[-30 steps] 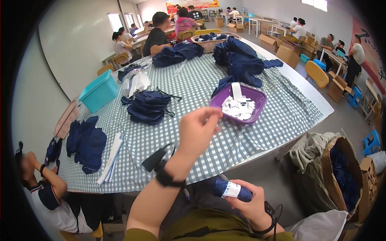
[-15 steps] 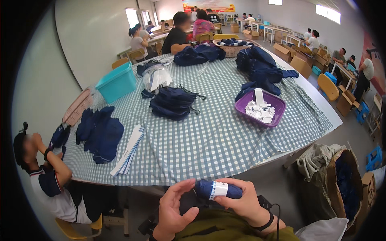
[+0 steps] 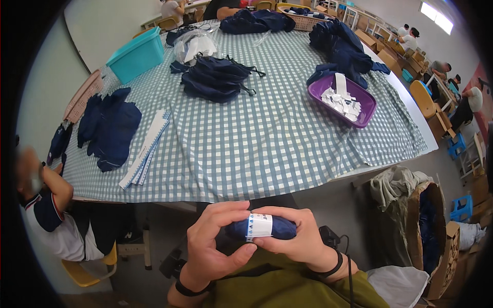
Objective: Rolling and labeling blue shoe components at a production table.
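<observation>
Both my hands are on a rolled navy cloth [image 3: 283, 230] in front of my body, just off the table's near edge. A white paper band [image 3: 260, 226] with small blue marks wraps the roll. My right hand [image 3: 303, 238] grips it from the right, thumb below and fingers above. Around the left end curve the fingers and thumb of my left hand [image 3: 215, 241], the thumb tip by the band's lower edge. White paper strips [image 3: 147, 149] with blue edges lie on the table to the left. The purple tray [image 3: 367, 115] at the right holds cut white paper pieces [image 3: 341, 104].
The checked tablecloth [image 3: 231, 149] carries navy cloth piles [image 3: 215, 79], a turquoise bin [image 3: 134, 56], a pink basket [image 3: 83, 95] and a clear bag [image 3: 195, 46]. A co-worker [image 3: 54, 220] sits at the left. An open sack [image 3: 393, 205] and cartons [image 3: 446, 251] stand right.
The view has tipped down. My left hand, apart from the roll before, has closed around its left end. The roll has turned slightly, and the band sits nearer the left hand.
</observation>
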